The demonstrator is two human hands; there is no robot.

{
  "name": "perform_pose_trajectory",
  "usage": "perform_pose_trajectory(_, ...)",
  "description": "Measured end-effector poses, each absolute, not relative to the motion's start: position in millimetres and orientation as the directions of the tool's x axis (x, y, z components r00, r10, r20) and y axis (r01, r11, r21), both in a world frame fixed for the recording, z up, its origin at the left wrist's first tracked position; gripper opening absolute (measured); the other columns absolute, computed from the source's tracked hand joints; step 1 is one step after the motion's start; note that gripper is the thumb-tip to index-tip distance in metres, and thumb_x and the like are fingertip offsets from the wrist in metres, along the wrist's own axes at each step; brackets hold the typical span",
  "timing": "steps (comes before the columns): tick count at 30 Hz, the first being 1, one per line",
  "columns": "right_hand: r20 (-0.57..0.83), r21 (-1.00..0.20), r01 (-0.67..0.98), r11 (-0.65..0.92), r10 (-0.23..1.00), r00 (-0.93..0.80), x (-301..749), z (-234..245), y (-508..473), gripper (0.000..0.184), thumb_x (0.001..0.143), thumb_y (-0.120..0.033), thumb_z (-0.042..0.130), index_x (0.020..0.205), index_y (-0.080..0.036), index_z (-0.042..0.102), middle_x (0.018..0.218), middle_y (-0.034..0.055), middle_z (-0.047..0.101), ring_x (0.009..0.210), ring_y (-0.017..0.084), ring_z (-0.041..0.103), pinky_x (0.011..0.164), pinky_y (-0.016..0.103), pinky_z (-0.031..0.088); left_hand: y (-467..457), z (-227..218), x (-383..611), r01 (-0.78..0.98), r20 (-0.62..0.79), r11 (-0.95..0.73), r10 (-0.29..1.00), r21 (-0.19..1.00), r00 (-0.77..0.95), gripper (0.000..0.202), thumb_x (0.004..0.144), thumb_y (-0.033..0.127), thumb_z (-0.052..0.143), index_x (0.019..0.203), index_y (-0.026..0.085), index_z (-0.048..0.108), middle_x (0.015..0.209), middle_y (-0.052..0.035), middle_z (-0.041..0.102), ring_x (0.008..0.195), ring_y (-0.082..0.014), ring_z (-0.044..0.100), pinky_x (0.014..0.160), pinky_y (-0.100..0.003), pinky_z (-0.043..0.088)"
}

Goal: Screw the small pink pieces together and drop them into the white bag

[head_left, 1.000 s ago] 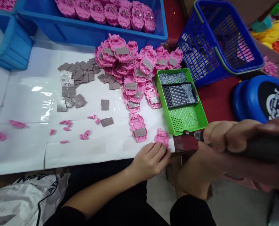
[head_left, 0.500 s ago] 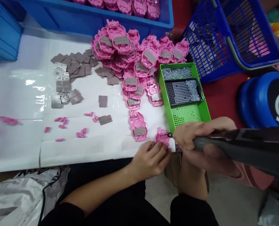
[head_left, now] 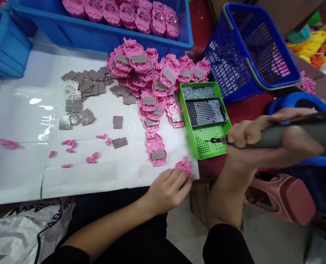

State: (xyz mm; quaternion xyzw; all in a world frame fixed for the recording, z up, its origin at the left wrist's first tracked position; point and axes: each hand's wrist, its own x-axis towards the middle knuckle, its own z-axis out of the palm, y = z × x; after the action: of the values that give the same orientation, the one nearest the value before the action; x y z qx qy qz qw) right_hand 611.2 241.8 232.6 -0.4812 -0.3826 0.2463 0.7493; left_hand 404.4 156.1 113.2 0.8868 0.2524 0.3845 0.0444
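Note:
At the table's front edge my left hand (head_left: 170, 190) is closed on a pink plastic casing (head_left: 183, 165), its fingers covering the near part. My right hand (head_left: 264, 137) wraps round a dark electric screwdriver (head_left: 273, 136). The tool's thin bit points left over the lower section of the green tray (head_left: 192, 141). A black perforated screw plate (head_left: 204, 113) sits in that tray, with small silver screws (head_left: 198, 92) in the section behind it. Left of my left hand lies another pink casing (head_left: 156, 148) with a metal plate screwed on.
Pink casings with plates are heaped (head_left: 135, 60) at the back, before a blue bin (head_left: 102, 35) of pink parts. Loose metal plates (head_left: 90, 82) and small pink pieces (head_left: 93, 157) lie to the left. A blue basket (head_left: 231, 66) stands behind the tray; a pink stool (head_left: 292, 201) is at right.
My right hand has lifted the screwdriver away from the pink casing, back and to the right, over the green tray. My left hand still holds the casing, now tilted. The view has shifted.

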Motion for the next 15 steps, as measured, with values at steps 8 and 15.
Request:
perform_pose_trajectory(8,0.466,-0.867,0.096,0.488,0.729,0.501,600,211,265,0.017,0.082,-0.041,0.069,0.084,-0.028,0.059,0.050,-0.0089,0.040,0.034,0.010,0.029,0.036,0.027,0.030,153,112,400,0.326,0.613,-0.887,0.461,0.326,0.641,0.040,0.110,0.024,0.064,0.145,0.005,0.070,0.118,-0.0179,0.082,0.111,-0.0273,0.078,0.089,-0.038,0.060)
perform_pose_trajectory(15,0.426,-0.889,0.109,0.444,0.717,0.552,600,205,266,0.020,0.084,-0.045,0.064,0.087,-0.028,0.053,0.050,-0.0114,0.032,0.035,0.008,0.024,0.036,0.027,0.028,160,120,396,0.249,0.616,-0.879,0.466,0.407,0.636,0.046,0.105,0.014,0.051,0.147,0.008,0.069,0.121,-0.0185,0.083,0.110,-0.0295,0.078,0.085,-0.041,0.062)
